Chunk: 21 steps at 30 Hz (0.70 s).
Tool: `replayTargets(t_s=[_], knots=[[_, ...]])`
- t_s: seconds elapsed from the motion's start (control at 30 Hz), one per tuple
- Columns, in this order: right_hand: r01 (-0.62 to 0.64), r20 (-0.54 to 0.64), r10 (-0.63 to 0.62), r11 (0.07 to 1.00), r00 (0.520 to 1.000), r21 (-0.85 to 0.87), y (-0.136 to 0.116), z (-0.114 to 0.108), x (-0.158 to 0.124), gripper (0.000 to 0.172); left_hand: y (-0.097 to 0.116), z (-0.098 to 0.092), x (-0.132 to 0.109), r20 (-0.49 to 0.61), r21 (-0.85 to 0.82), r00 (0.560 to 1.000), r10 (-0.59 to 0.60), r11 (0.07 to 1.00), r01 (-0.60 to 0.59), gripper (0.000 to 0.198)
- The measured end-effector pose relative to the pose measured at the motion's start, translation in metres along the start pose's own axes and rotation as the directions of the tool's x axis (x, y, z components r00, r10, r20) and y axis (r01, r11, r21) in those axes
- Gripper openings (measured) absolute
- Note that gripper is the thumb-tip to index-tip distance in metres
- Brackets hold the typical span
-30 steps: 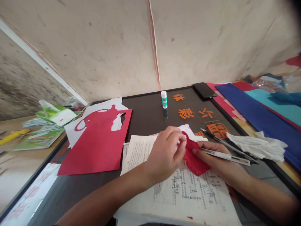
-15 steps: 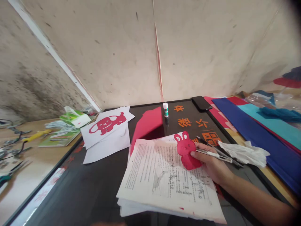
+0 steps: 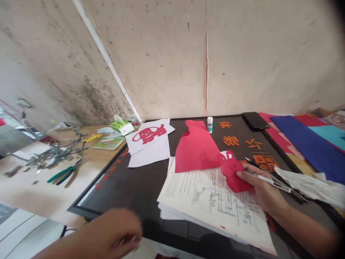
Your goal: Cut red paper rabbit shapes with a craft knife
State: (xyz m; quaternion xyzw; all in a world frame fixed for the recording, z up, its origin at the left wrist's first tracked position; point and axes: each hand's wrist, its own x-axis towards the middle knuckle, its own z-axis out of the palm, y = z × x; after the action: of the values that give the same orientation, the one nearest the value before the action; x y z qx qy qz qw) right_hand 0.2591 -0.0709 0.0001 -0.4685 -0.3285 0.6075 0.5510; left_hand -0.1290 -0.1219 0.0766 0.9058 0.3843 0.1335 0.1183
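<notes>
Pale plaster wall across the upper half of the frame, dark mould speckling its left part. Below it at left, a wooden table bearing green-handled pliers and tangled metal scraps. At centre, a black-framed board, with blue paper sheets at far right and crumpled white cloth lower down beside them. Along the board's far edge, a black phone, a glue stick and orange paper characters. Left of centre, a white sheet with a red animal cutout. Mid-board, a stack of printed pages, a red paper sheet meeting its upper edge. At lower right, the right hand, fingers curled, gripping a red paper rabbit just over the pages, together with a slim silver tool. At lower left, the left hand, blurred, its grip impossible to tell.
</notes>
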Motion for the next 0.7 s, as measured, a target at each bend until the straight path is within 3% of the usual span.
replayTargets(t_s=[0.07,0.1,0.17,0.23,0.3,0.37,0.47,0.6,0.7], knots=[[-0.005,-0.034,0.004,1.0,0.999,-0.025,0.002,-0.002,0.002,0.014,0.001,0.006,0.041,0.091,-0.007,0.996,-0.001,1.0,0.002,0.018],[-0.008,-0.059,0.006,0.999,0.998,-0.033,0.004,-0.003,0.004,0.016,-0.001,0.015,0.067,-0.038,0.026,0.999,0.0,1.0,0.001,0.021],[-0.025,-0.09,0.022,0.999,0.996,-0.036,0.006,-0.006,0.007,0.019,-0.012,0.042,0.119,-0.142,0.083,0.99,-0.028,0.996,0.04,0.04],[-0.045,-0.093,0.043,0.999,0.995,-0.025,0.008,-0.008,0.009,0.019,-0.027,0.073,0.163,-0.119,0.079,0.992,-0.035,0.996,0.044,0.08],[-0.062,-0.095,0.06,0.998,0.994,-0.016,0.008,-0.009,0.01,0.019,-0.043,0.101,0.191,-0.092,0.056,0.995,-0.037,0.998,0.042,0.09],[-0.076,-0.091,0.074,0.997,0.993,-0.013,0.007,-0.009,0.009,0.017,-0.057,0.117,0.204,-0.097,0.028,0.994,-0.042,0.999,0.045,0.061],[-0.089,-0.084,0.087,0.996,0.993,-0.011,0.006,-0.007,0.008,0.017,-0.079,0.114,0.208,-0.17,-0.014,0.982,-0.087,0.996,0.085,0.031],[-0.078,-0.121,0.071,0.995,0.99,-0.057,0.006,-0.005,0.008,0.019,-0.105,0.083,0.21,-0.308,-0.077,0.931,-0.196,0.98,0.181,0.031],[-0.074,-0.154,0.051,0.986,0.987,-0.148,0.007,-0.006,0.009,0.024,-0.104,0.074,0.21,-0.309,-0.106,0.935,-0.173,0.983,0.146,0.044]])
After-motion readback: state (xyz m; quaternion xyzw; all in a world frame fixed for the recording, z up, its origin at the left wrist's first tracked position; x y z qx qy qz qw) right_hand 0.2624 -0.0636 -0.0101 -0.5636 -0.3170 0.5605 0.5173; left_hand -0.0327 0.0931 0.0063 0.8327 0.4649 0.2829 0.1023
